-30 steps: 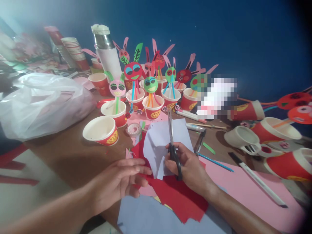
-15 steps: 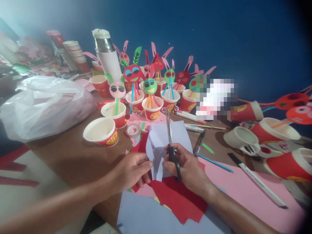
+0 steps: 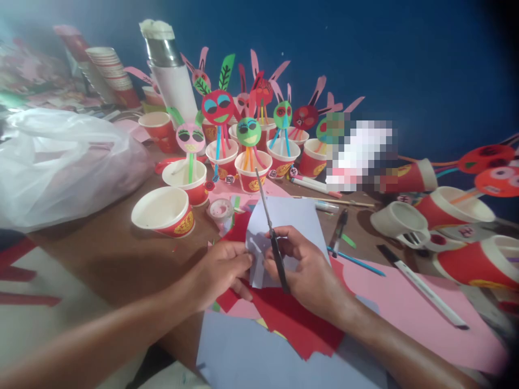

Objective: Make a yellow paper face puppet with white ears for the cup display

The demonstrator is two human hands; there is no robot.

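Observation:
My left hand (image 3: 227,268) is closed on the left edge of a pale blue-grey paper sheet (image 3: 295,216), thumb on top. A narrow cut strip of that sheet hangs by its fingertips. In my right hand (image 3: 304,265) is a pair of scissors (image 3: 272,232) with black handles, the blades together and pointing up and away over the sheet. My right fingertips are close to the cut edge; whether they also touch the paper I cannot tell. Beneath both hands lies a piece of red paper (image 3: 300,319) with a jagged edge.
Several red paper cups (image 3: 253,173) with paper faces on straws stand behind the hands. A plastic bag (image 3: 73,173) lies at left, near a thermos (image 3: 174,92). To the right are a white mug (image 3: 399,224), a marker (image 3: 430,294) and pink paper (image 3: 454,335).
The scissors have tilted to the left, with their tips now nearer the sheet's left side. The loose strip has shifted towards my left fingers. The view has moved slightly.

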